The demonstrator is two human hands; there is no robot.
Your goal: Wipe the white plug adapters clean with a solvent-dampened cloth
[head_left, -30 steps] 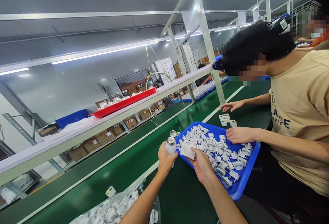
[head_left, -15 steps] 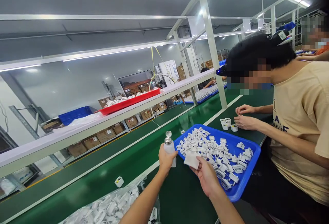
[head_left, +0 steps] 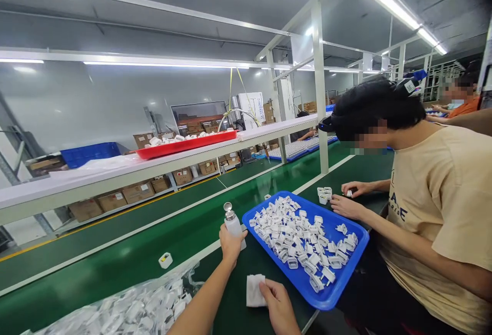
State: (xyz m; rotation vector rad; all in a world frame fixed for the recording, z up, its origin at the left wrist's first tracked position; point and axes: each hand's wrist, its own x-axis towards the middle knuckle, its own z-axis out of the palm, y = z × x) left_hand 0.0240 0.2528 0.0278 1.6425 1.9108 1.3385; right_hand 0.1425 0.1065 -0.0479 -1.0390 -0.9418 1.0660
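My left hand [head_left: 230, 245] is wrapped round a white bottle [head_left: 233, 226] with a metal top whose lid is tilted up. Between the thumb and fingers of my right hand [head_left: 277, 301] is a folded white cloth [head_left: 255, 290], low over the dark green table. Just beyond and to the right of both hands lies a blue tray [head_left: 326, 301] holding several small white plastic parts [head_left: 286, 232]. A clear bag [head_left: 126, 307] of similar white parts is at the lower left, beside my left forearm.
One white piece [head_left: 165, 260] rests on the green belt [head_left: 126, 253]. A red tray [head_left: 188, 144] of white parts stands on the raised shelf [head_left: 103, 173]. At the right, a person [head_left: 434, 196] handles small parts near several white housings [head_left: 324, 194].
My right hand has moved down and left with the cloth, away from the tray. The bottle in my left hand appears further left, and the whole view has shifted and levelled.
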